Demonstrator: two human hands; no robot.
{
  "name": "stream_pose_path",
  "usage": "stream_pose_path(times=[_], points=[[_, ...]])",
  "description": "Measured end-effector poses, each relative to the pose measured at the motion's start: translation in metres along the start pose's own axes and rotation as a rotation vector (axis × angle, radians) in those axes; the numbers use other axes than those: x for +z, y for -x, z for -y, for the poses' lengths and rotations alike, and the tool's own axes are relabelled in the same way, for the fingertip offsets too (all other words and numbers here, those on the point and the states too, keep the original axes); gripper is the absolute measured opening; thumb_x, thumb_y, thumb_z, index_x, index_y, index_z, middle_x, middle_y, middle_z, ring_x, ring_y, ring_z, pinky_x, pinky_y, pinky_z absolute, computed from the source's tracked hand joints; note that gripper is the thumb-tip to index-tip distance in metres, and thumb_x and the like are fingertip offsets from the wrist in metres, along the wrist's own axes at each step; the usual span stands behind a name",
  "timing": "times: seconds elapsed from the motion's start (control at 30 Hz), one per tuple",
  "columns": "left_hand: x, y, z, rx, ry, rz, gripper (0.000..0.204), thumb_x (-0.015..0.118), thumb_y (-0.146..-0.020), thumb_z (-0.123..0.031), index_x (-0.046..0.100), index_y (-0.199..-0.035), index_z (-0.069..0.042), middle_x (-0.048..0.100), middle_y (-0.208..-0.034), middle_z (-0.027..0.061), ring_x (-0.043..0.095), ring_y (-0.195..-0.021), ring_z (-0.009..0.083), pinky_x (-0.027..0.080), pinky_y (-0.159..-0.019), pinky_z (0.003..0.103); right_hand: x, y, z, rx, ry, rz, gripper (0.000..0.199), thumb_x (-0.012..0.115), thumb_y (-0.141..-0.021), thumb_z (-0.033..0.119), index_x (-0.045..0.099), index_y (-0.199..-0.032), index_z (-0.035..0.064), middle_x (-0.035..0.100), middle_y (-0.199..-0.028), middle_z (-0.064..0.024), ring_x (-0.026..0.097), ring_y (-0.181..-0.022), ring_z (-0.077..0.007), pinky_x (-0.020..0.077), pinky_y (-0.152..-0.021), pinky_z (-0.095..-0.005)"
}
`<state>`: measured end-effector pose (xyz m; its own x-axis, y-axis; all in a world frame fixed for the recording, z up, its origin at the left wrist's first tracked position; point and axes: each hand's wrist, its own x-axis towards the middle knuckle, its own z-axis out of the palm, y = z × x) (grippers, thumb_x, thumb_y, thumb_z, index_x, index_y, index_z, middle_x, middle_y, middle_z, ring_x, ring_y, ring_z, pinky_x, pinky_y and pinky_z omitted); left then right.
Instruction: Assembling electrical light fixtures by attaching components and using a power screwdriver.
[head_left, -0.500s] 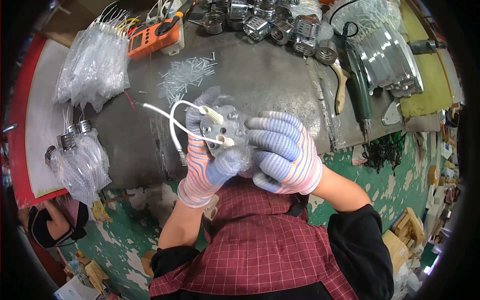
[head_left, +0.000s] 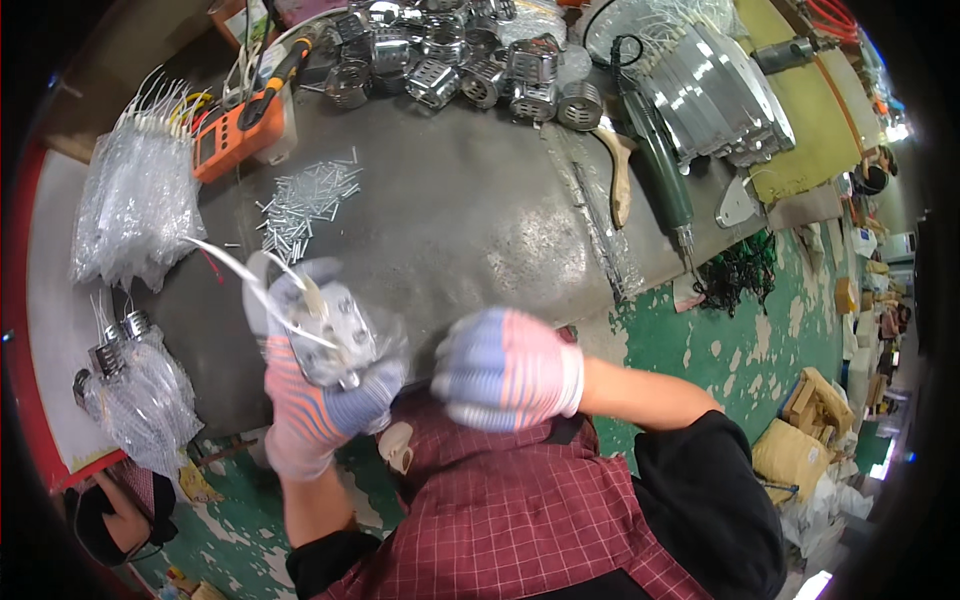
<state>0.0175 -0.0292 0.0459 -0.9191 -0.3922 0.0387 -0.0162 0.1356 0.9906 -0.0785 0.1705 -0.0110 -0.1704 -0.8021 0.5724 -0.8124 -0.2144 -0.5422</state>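
Observation:
My left hand (head_left: 310, 390), in a striped knit glove, grips a small metal fitting (head_left: 338, 335) wrapped in a clear plastic bag, with white wires (head_left: 245, 272) trailing up and left from it. My right hand (head_left: 508, 368), also gloved, is curled into a loose fist just to the right of the fitting and apart from it, with nothing seen in it. Both hands hover over the near edge of the grey metal worktop (head_left: 470, 210).
A pile of small screws (head_left: 305, 200) lies ahead of my left hand. An orange meter (head_left: 235, 135) and bagged wired parts (head_left: 135, 205) are at the left, metal housings (head_left: 470, 70) at the back, an electric screwdriver (head_left: 660, 175) at the right. More bagged parts (head_left: 140, 390) lie lower left.
My right hand has let go of the fitting and pulled away to the right. My left hand has tilted the bagged fitting leftwards and keeps hold of it.

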Motion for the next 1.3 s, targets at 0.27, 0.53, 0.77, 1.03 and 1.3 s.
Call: stream_pose_path(times=[0.27, 0.53, 0.77, 1.03, 1.3], points=[[-0.028, 0.017, 0.046, 0.271, -1.194, 0.164, 0.084, 0.088, -0.054, -0.036, 0.056, -0.124, -0.002, 0.061, -0.112, 0.0142, 0.057, -0.103, 0.0344, 0.043, -0.097, 0.049, -0.117, -0.039, -0.112, 0.707, 0.771, -0.357, 0.055, 0.072, -0.082, 0.043, 0.064, -0.122, 0.0054, 0.065, -0.120, -0.0188, 0.059, -0.115, -0.0365, 0.0455, -0.099, -0.0445], [-0.020, 0.015, 0.043, 0.420, -1.004, 0.029, 0.072, 0.084, -0.065, -0.048, 0.060, -0.121, -0.008, 0.059, -0.123, 0.0157, 0.051, -0.121, 0.0396, 0.034, -0.110, 0.054, -0.138, -0.079, -0.172, 0.942, 1.140, -0.168, 0.073, 0.077, -0.071, 0.063, 0.064, -0.123, 0.0122, 0.065, -0.125, -0.0129, 0.056, -0.122, -0.0359, 0.0402, -0.104, -0.0480], [0.006, 0.006, 0.028, 0.432, -1.166, 0.090, 0.024, 0.074, -0.081, -0.025, 0.069, -0.100, -0.012, 0.067, -0.110, 0.0091, 0.060, -0.113, 0.0326, 0.027, -0.114, 0.063, -0.075, -0.031, -0.060, 0.532, 0.398, -0.229, 0.061, 0.087, -0.068, 0.022, 0.059, -0.118, 0.0045, 0.068, -0.108, -0.0147, 0.065, -0.098, -0.0345, 0.0511, -0.086, -0.0432], [0.027, -0.010, 0.044, 0.478, -0.993, 0.186, 0.016, 0.073, -0.079, -0.012, 0.069, -0.095, -0.010, 0.068, -0.094, 0.0080, 0.065, -0.093, 0.0277, 0.039, -0.107, 0.052, -0.032, 0.042, -0.029, 0.535, 0.522, -0.151, 0.065, 0.085, -0.068, 0.021, 0.057, -0.124, 0.0041, 0.064, -0.119, -0.0175, 0.061, -0.106, -0.0390, 0.0485, -0.093, -0.0463], [0.032, -0.018, 0.046, 0.465, -0.801, 0.173, 0.017, 0.072, -0.081, -0.007, 0.070, -0.098, -0.007, 0.069, -0.083, 0.0088, 0.066, -0.080, 0.0295, 0.044, -0.101, 0.050, -0.018, 0.040, -0.027, 0.546, 0.411, -0.308, 0.065, 0.086, -0.068, 0.028, 0.058, -0.122, 0.0049, 0.061, -0.108, -0.0184, 0.060, -0.099, -0.0385, 0.0497, -0.089, -0.0461]])
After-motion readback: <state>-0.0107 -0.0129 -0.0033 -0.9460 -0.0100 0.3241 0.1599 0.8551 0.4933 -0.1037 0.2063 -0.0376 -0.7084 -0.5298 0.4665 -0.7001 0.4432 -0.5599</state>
